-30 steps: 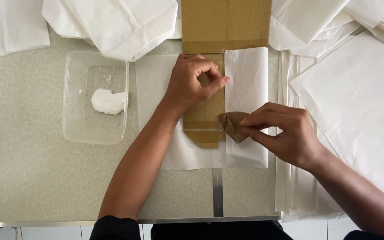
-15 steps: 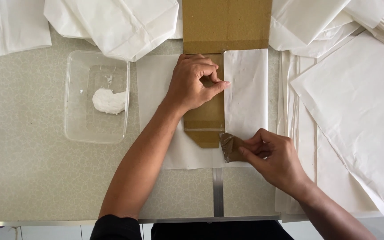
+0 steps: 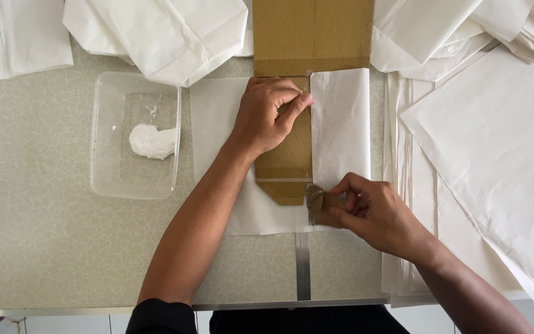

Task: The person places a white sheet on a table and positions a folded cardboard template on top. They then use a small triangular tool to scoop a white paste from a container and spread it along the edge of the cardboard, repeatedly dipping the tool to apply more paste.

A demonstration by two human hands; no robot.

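The cardboard strip (image 3: 285, 164) lay flat in the middle of the surface (image 3: 38, 235), running down from a wider cardboard sheet (image 3: 312, 34) at the far edge. The left hand (image 3: 267, 114) pressed on the strip's upper part, fingers curled and knuckles up, its thumb reaching right to the edge of the folded white paper (image 3: 340, 130) that lay over the strip's right side. That hand gripped nothing; it only bore down. More of the same white paper spread out from under the strip on its left.

At the strip's lower right corner, the right hand (image 3: 375, 213) pinched a small brown scrap (image 3: 321, 207) between thumb and fingertips, and the scrap touched the paper's bottom edge just beside the strip's tapered end.

Left of the strip stood a clear plastic tub (image 3: 103, 179) with a lump of white paste (image 3: 151, 141) inside. Right of the strip lay a stack of white paper sheets (image 3: 495, 161), and loose white sheets (image 3: 156, 34) were heaped beyond the tub, to the upper left of the strip. A metal seam (image 3: 303, 266) ran down the surface below the strip.
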